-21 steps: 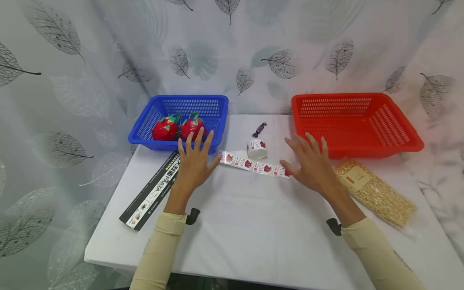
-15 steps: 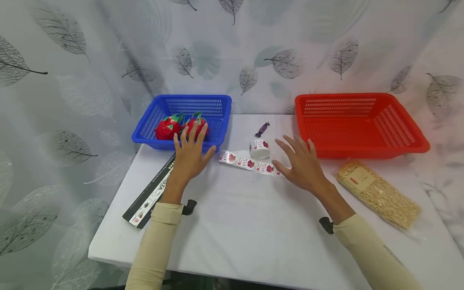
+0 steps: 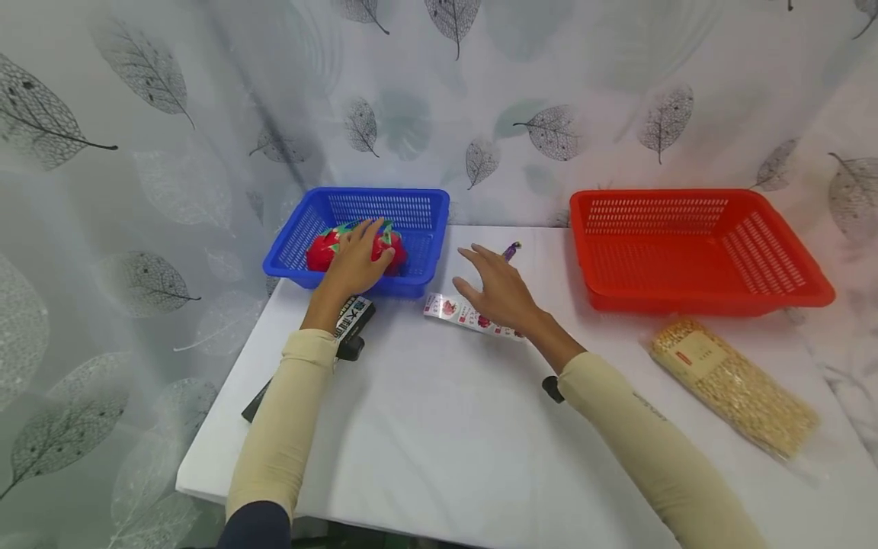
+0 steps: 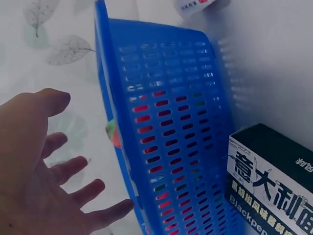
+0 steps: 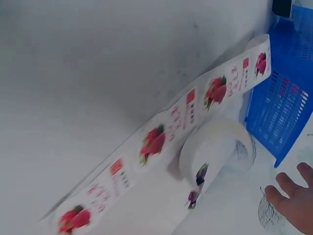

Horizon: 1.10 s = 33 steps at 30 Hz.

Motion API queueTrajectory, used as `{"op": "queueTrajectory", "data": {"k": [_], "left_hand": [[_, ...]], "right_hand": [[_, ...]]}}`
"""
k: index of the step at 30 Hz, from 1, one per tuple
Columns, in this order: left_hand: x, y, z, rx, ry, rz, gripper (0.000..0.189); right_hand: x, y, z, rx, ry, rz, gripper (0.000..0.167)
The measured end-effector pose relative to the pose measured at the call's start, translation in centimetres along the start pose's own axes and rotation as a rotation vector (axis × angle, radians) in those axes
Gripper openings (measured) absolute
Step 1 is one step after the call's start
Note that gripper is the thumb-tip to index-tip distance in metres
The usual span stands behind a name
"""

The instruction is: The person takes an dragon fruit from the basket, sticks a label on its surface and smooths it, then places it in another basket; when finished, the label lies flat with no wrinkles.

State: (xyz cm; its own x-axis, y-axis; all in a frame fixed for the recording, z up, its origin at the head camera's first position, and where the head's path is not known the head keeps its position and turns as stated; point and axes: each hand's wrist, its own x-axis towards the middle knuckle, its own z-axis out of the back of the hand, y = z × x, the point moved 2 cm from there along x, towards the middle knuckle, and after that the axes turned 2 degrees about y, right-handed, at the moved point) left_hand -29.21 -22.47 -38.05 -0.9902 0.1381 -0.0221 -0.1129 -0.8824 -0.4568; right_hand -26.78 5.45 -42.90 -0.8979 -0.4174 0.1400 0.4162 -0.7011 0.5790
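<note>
Two red dragon fruits with green tips lie in the blue basket at the back left. My left hand reaches over the basket's front rim and lies above the right fruit, fingers straight and spread; whether it touches I cannot tell. In the left wrist view the left hand is spread beside the basket wall. My right hand hovers open over the white sticker roll, which it hides in the head view. The unrolled sticker strip lies just left of it.
An empty red basket stands at the back right. A clear bag of grains lies in front of it. A long black pasta box lies under my left forearm. A purple wrapped candy sits behind the right hand.
My left hand moved forward from the table into the blue basket, over the fruit. My right hand slid left and forward, now covering the sticker roll.
</note>
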Motion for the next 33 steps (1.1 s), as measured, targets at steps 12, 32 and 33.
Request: {"op": "queueTrajectory", "data": {"k": [12, 32, 33], "left_hand": [[2.7, 0.7, -2.7, 0.026, 0.14, 0.065, 0.067], [5.8, 2.6, -3.6, 0.041, 0.115, 0.153, 0.083], [6.1, 2.6, -3.5, 0.04, 0.108, 0.161, 0.084]], "right_hand": [[3.5, 1.1, -3.6, 0.023, 0.052, -0.069, 0.067], [5.2, 0.8, -3.7, -0.013, 0.081, -0.083, 0.07], [5.4, 0.8, -3.6, -0.015, 0.08, -0.081, 0.07]]}}
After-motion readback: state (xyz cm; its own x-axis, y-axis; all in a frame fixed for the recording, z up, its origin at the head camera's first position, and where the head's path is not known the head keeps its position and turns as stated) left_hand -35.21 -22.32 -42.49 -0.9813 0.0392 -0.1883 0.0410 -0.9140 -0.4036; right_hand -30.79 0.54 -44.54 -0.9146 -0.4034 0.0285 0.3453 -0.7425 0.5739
